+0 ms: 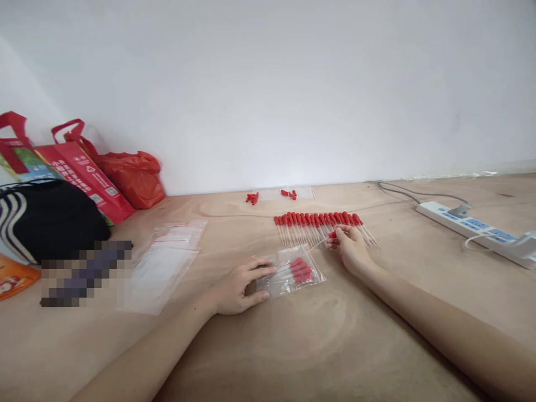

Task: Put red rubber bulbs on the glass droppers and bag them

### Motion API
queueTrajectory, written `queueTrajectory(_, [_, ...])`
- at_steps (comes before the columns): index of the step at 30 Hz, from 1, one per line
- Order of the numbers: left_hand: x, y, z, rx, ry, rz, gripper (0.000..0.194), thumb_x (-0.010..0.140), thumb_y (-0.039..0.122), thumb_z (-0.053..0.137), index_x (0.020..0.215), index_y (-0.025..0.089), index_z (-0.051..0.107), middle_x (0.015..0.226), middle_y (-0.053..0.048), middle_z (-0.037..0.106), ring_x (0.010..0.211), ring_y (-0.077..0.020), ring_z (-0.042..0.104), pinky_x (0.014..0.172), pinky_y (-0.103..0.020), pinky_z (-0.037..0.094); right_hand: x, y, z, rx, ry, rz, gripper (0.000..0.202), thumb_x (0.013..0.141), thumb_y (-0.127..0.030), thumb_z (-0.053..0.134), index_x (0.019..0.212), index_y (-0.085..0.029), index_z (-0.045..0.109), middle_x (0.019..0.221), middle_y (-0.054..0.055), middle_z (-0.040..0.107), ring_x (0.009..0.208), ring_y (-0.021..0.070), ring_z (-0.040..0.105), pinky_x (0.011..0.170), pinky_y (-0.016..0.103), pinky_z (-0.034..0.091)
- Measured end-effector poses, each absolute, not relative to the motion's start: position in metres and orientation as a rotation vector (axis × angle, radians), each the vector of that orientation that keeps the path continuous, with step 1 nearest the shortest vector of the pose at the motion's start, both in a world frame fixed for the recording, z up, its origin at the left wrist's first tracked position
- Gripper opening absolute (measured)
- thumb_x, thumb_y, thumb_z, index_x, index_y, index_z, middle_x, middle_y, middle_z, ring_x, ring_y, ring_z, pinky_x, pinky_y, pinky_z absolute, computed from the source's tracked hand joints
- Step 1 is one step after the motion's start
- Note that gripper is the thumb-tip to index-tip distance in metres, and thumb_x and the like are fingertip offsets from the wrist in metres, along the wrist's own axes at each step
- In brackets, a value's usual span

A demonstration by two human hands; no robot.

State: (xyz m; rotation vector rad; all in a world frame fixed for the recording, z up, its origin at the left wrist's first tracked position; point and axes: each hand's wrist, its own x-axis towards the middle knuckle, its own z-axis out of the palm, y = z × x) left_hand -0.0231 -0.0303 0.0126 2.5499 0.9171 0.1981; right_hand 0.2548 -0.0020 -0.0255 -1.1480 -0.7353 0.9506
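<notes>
A clear zip bag (pixel 276 285) lies flat on the table, with several red-capped sticks (pixel 300 269) inside it. My left hand (pixel 243 283) rests at the bag's left end, thumb and fingers apart, the fingertips touching the plastic. In a pinch, my right hand (pixel 349 245) holds a red-capped stick (pixel 332 234) by its red end, the pale thin end slanting down left toward the bag's open-looking upper right edge. Just behind that hand runs a row of red-capped sticks (pixel 310 220), side by side, red ends away from me. The fingers partly hide the row's right part.
Flat clear zip bags (pixel 167 262) lie to the left. Loose red caps (pixel 252 198) and another small bag (pixel 304 193) are near the wall. At right stands a white power strip (pixel 473 226) with cables. Red bags (pixel 129 176) and a black bag (pixel 54 218) fill the left back.
</notes>
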Motion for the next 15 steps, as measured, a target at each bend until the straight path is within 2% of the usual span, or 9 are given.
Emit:
queueTrajectory(5, [-0.023,-0.031,0.014,2.526,0.991,0.200,0.058,0.081,0.039,0.048,0.132,0.021,0.029,0.135,-0.008,0.034,0.123,-0.0245,0.031,0.101,-0.043,0.027,0.238,-0.014,-0.023,-1.054,-0.735,1.139,0.027,0.065,-0.031,0.062,0.078,-0.022,0.040,0.064,-0.004,0.056,0.058,0.0109,0.059,0.057,0.024,0.049])
queueTrajectory(11, [-0.023,-0.031,0.012,2.546,0.954,0.234,0.056,0.081,0.038,0.048,0.131,0.022,0.029,0.134,-0.007,0.037,0.121,-0.0237,0.034,0.101,-0.041,0.029,0.233,-0.024,-0.022,-1.155,-1.098,1.237,0.031,0.058,-0.038,0.069,0.072,-0.018,0.050,0.054,-0.004,0.057,0.043,0.0062,0.049,0.043,0.019,0.039])
queueTrajectory(15, [-0.024,-0.031,0.011,2.554,0.944,0.245,0.055,0.081,0.038,0.048,0.131,0.022,0.029,0.134,-0.006,0.036,0.122,-0.0234,0.033,0.101,-0.041,0.028,0.233,-0.020,-0.027,-1.218,-1.246,1.295,0.034,0.054,-0.041,0.071,0.073,-0.017,0.056,0.057,0.000,0.062,0.048,0.0111,0.055,0.046,0.023,0.043])
